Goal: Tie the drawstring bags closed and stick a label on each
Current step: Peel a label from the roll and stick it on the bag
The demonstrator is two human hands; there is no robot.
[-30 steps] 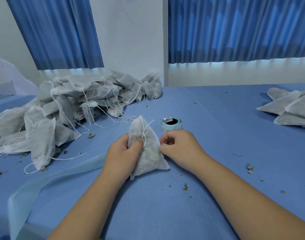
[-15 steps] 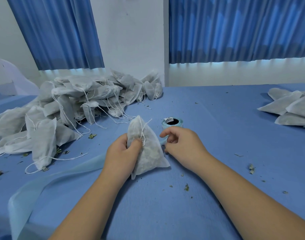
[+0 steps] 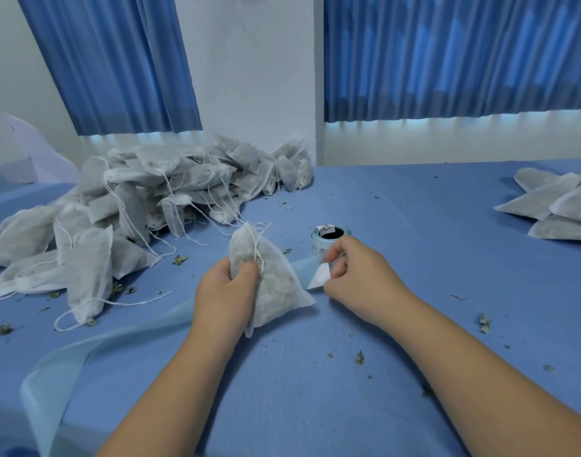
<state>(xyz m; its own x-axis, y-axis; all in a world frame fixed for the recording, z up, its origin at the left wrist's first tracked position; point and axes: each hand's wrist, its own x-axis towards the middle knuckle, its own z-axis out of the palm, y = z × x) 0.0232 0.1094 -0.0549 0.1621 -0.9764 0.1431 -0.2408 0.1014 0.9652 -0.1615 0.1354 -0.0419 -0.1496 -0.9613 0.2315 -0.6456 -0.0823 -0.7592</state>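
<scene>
A white drawstring bag [image 3: 272, 285], filled and cinched at its top, stands on the blue table. My left hand [image 3: 228, 291] grips its left side, thumb on the front by the string. My right hand [image 3: 355, 275] pinches a white label [image 3: 319, 279] that is partly lifted off the pale blue backing strip [image 3: 124, 344]. Just behind that hand stands the label roll [image 3: 328, 237].
A large heap of untied white bags [image 3: 144, 206] with loose strings covers the table's left and back. A smaller stack of bags [image 3: 556, 206] lies at the right edge. Dried herb crumbs are scattered on the blue cloth [image 3: 414, 258]. The used backing strip trails to the front left.
My right hand left the bag's side, moved right to the backing strip by the roll and now pinches a label peeling off it. My left hand keeps holding the bag.
</scene>
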